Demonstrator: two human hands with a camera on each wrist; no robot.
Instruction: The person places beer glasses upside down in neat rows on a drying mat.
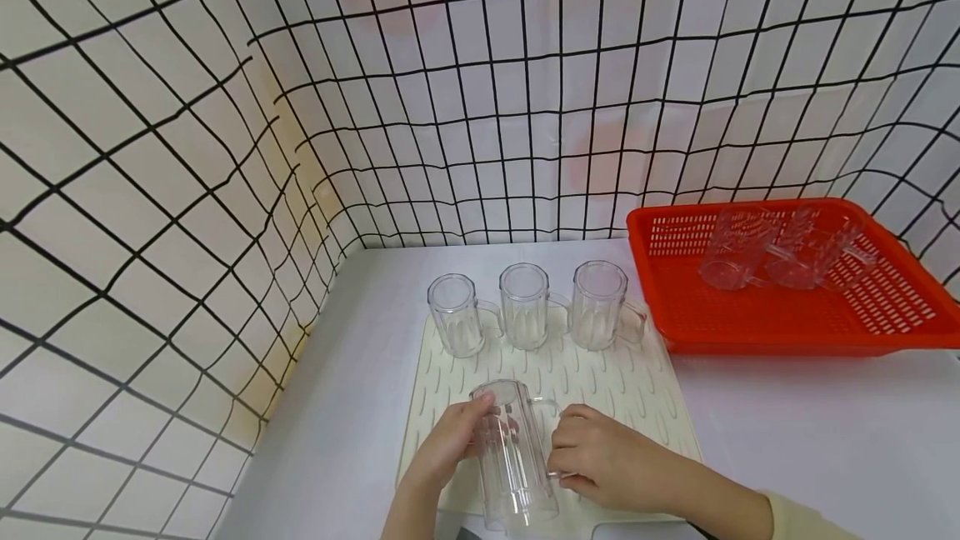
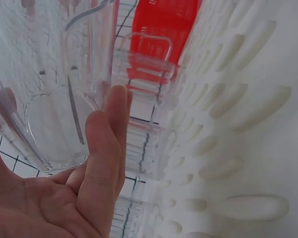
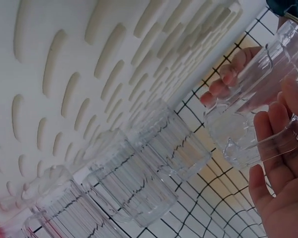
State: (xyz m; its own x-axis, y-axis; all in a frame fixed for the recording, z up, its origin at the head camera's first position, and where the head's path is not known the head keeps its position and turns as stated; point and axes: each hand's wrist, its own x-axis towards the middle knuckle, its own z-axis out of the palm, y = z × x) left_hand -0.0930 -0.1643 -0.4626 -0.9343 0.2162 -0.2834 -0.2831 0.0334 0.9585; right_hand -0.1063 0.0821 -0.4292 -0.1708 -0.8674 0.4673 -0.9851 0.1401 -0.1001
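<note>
A clear glass-like mug is tilted above the near part of a cream ridged drying mat. My left hand grips its far end, with the thumb on one side and fingers on the other, as the left wrist view also shows. At the mug's handle, my right hand has its fingers curled round the grip. Along the mat's far edge stand three similar mugs in a row: a left mug, a middle mug and a right mug, handles to the right.
A red plastic basket with slotted walls sits at the right, holding clear mugs near its back. Black wire grid panels over white sheeting bound the white tabletop at the back and sides.
</note>
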